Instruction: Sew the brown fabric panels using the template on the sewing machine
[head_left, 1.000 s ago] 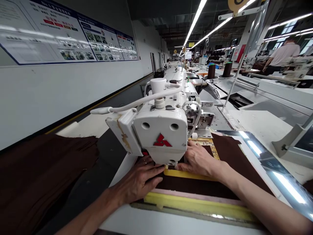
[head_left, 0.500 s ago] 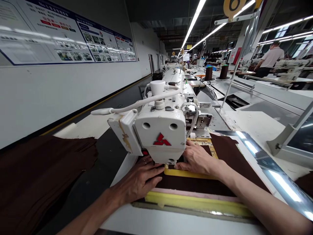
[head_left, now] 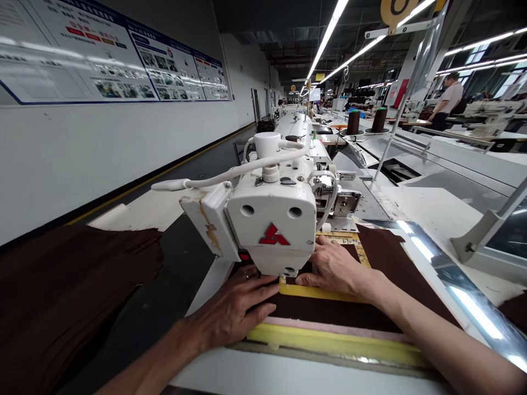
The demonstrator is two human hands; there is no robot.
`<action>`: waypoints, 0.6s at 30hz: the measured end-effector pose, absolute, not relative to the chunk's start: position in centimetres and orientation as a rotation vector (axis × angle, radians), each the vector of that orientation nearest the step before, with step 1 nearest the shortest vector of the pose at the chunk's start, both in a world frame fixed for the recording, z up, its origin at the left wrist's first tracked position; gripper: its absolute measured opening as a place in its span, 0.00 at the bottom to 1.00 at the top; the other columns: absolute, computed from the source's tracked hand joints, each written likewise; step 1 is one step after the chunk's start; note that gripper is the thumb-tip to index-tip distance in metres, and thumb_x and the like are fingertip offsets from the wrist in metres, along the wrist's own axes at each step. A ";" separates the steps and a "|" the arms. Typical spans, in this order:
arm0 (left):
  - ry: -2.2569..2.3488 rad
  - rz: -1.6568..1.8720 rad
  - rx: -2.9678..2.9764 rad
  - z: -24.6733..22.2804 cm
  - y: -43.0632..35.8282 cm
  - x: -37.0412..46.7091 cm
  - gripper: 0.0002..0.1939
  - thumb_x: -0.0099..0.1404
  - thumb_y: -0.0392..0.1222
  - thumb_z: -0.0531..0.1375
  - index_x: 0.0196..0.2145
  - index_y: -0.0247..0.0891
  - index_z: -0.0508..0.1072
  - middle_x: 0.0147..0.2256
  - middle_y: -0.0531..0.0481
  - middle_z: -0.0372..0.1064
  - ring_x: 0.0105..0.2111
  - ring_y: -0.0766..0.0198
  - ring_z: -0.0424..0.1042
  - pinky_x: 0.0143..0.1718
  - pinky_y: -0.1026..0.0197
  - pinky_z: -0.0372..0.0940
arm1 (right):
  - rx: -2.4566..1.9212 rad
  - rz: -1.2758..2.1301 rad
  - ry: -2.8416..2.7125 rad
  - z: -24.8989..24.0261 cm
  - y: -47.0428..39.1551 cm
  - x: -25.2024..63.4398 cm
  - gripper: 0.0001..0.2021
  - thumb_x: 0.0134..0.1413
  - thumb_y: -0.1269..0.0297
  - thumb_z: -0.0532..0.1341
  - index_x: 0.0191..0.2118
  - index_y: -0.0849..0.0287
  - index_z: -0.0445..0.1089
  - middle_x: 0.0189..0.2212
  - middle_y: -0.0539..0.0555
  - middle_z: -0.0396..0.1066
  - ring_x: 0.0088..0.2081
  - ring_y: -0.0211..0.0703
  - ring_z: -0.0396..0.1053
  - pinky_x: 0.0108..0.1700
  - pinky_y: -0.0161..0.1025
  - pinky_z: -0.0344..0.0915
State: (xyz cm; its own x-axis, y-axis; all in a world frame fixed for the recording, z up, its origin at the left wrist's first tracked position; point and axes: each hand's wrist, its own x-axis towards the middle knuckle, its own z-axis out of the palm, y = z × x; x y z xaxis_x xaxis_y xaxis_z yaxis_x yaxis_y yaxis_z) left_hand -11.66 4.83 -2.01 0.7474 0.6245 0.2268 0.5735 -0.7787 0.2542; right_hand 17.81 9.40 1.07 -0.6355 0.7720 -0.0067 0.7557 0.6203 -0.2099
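- Hazard, fingers: the left hand (head_left: 236, 304) lies with its fingertips at the foot of the machine head (head_left: 269, 219); a slip forward could bring one under the needle, which is hidden from view.
- Hazard, cloth: the brown cloth (head_left: 321, 312) could pucker or creep, were the two hands to press unevenly.
- Hazard, alignment: the yellow-edged frame (head_left: 325, 293) could skew, were the right hand (head_left: 337, 269) to push it harder than the left steadies the work.
- Left hand, one: palm down, fingers laid out on the work, thumb apart from forefinger, clamped on nothing visible.
- Right hand, one: over the frame, thumb by its near bar; the other fingertips pass behind the machine head, so whether they are together or apart cannot be told.
- Brown cloth, one sheet discernible: flat above the white surface (head_left: 288, 367), beneath the frame, extending out to the right.
- Frame, one: yellow bars, handwritten marks on the far side.
- Yellow strip (head_left: 337, 344), one: along the cloth's near side.
- Cloth heap (head_left: 74, 285), one: brown, at left; layers not countable.
- Thread cones (head_left: 353, 122), two: brown, standing beyond the machine.
- Wall board (head_left: 111, 60), one: printed panels, upper left.
- Co-worker (head_left: 449, 101), one clearly seen: upper right, well apart.
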 end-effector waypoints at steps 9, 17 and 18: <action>0.907 0.455 2.793 -2.2 4.9 -11.6 0.20 0.75 0.42 0.58 0.63 0.47 0.72 0.62 0.46 0.70 0.60 0.51 0.71 0.66 0.45 0.59 | -1.287 0.301 -2.745 0.7 9.5 17.8 0.29 0.68 0.41 0.58 0.64 0.55 0.69 0.59 0.60 0.68 0.55 0.63 0.61 0.56 0.56 0.63; 0.965 0.354 2.787 -1.6 4.8 -11.4 0.20 0.75 0.42 0.58 0.63 0.47 0.71 0.63 0.46 0.67 0.62 0.49 0.69 0.64 0.44 0.62 | -1.264 0.322 -2.731 0.6 9.5 17.9 0.28 0.67 0.41 0.58 0.61 0.54 0.72 0.59 0.60 0.68 0.57 0.63 0.61 0.57 0.55 0.63; 0.968 0.342 2.784 -1.6 4.8 -11.4 0.21 0.76 0.42 0.58 0.64 0.47 0.71 0.64 0.46 0.67 0.62 0.50 0.69 0.64 0.45 0.63 | -1.258 0.326 -2.729 0.6 9.6 17.9 0.27 0.67 0.41 0.58 0.61 0.54 0.72 0.60 0.60 0.68 0.57 0.63 0.61 0.57 0.55 0.63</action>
